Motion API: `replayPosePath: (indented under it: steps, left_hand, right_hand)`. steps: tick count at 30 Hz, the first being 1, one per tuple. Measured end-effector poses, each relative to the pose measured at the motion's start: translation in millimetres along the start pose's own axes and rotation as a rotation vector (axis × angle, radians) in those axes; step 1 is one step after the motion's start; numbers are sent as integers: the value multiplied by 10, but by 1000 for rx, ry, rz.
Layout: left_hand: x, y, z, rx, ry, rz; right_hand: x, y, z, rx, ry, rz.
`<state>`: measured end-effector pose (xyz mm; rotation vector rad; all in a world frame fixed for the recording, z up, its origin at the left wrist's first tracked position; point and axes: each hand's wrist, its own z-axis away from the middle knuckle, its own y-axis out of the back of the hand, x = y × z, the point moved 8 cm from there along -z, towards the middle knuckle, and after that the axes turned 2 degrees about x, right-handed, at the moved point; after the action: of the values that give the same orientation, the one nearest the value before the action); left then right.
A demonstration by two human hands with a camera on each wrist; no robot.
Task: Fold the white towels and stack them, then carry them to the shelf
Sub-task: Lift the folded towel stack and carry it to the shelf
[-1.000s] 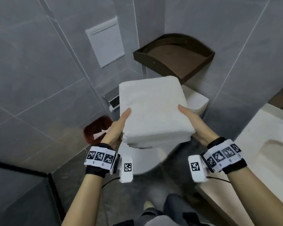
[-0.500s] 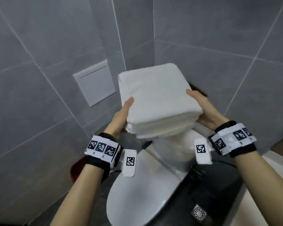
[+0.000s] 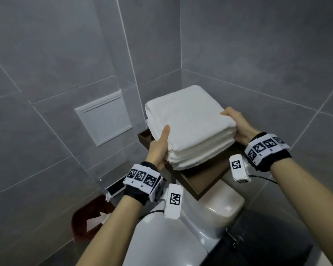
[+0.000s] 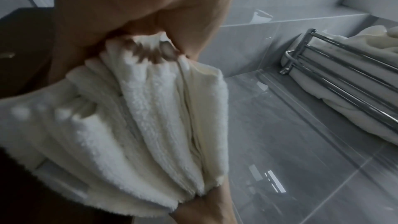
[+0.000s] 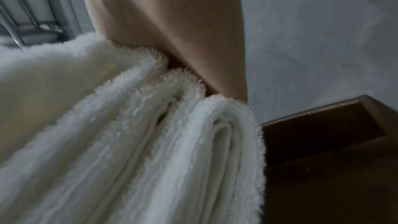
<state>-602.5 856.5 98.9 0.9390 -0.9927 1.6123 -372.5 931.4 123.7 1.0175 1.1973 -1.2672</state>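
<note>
The dark brown wooden corner shelf [image 3: 206,181] sits in the wall corner above the toilet tank, and everything turns on it. The stack of folded white terry towels [image 3: 190,125] hangs just over the shelf's middle, far edge twd the corner; whether its underside touches the shelf board yet, can't tell. Left hand [image 3: 159,146] clamps the stack's left side, thumb on top. Right hand [image 3: 236,124] grips the right side likewise. My read: next is straight down, w/ both hands equally near.

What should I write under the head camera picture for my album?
Two hands, left hand and right hand, hold a stack of white towels over the brown corner shelf above the toilet.
</note>
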Motion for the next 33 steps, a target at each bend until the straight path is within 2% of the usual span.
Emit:
replayPosePath:
  steps: [5,9,15,20,22,24,26,28,30,31,33]
  left_hand:
    - [-75,-125,-296,87,-11,48]
    - [-171,-206,-544,145,12,48]
    - [-385,-176,-816,213,116,39]
    - [-330,-158,-901,279,126,-39]
    - [-289,-103,-893,343,83,-156]
    - [-88,-86,-858,382,-77,-357]
    - [200,-191,-816,350,-269,-661]
    - [383,-359,-855,252,-394,-982]
    - [413,-495,-946,130,-434,-1231]
    - [376,-528,-988,87,-425,-1341]
    - [249,-497,-1071,61,-365,-1494]
  right_hand:
    - [208,6,-467,-74,-78,6]
    - [297,46,-795,-27,-112,56]
    - [601,-60,-1040,-118,-146,135]
    - [709,-8,-1153,-85,-185,219]
    - [667,-4,-1161,-72,-186,344]
    - [515,-11,-1138,-52,-108,590]
    - [266,-35,-1107,8,72,823]
    - [30,-147,-994,62,265,923]
    - [-53,-387,-898,0,404,1067]
    - [-6,-523,-872,-72,424,1183]
    - [191,-716,-870,-198,369,1369]
